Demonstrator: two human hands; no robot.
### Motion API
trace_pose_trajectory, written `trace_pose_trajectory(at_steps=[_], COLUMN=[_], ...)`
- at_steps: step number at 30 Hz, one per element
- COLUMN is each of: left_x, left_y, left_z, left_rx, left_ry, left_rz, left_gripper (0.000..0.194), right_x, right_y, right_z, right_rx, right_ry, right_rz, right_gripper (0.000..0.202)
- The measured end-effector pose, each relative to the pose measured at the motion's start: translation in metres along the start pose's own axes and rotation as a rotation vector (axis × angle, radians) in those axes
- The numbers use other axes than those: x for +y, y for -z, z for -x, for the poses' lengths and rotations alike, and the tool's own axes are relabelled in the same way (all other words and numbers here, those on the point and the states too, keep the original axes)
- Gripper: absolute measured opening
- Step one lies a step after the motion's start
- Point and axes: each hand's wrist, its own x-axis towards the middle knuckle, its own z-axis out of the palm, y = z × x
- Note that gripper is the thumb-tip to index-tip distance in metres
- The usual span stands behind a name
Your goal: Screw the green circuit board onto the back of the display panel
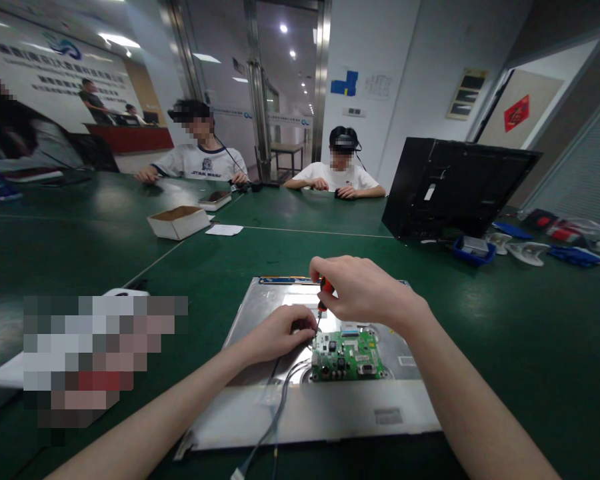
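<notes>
My right hand grips a red and black screwdriver, held upright with its shaft pointing down. Its tip meets the upper left corner of a green circuit board. Beside that tip, my left hand has its fingers curled with thumb and fingertips close together; whatever they pinch, if anything, is hidden. The board lies on the silver metal back of a flat display panel. Dark and pale cables run from the board's left side toward me, ending in a white connector.
A black monitor housing stands at the right, near a small blue tray. An open white box sits farther off at left, by a paper slip. Two people sit across the green table. A blurred-out item lies at left.
</notes>
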Motion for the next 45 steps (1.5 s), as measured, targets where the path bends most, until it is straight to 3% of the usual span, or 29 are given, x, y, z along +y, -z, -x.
trace_pose_trajectory(at_steps=[6,14,24,37,45], left_x=[-0.0007,0.0014,-0.0001,-0.0038,-0.0007], left_y=[0.0001,0.0004,0.0003,-0.0014,-0.0002], left_z=[-0.0006,-0.0016,-0.0014,-0.0011,-0.0003], left_rx=[0.001,0.004,-0.011,-0.006,0.002], left_ry=[0.002,-0.003,0.012,0.004,-0.001], left_rz=[-0.01,0.0,0.003,0.004,-0.003], left_gripper=[0.006,0.006,0.006,0.006,0.007], right_x=[0.0004,0.0033,0.0002,0.0006,0.0013], right_y=[-0.0001,-0.0021,-0.0019,-0.0006,-0.0031], right_z=[-0.001,0.0023,-0.0021,0.0016,-0.0034], right_rx=[-0.003,0.018,0.02,0.017,0.036], right_ry=[-0.053,0.057,-0.064,0.028,-0.043], right_rz=[0.043,-0.026,0.059,-0.034,0.046], right_gripper=[0.017,0.022,0.016,0.015,0.016])
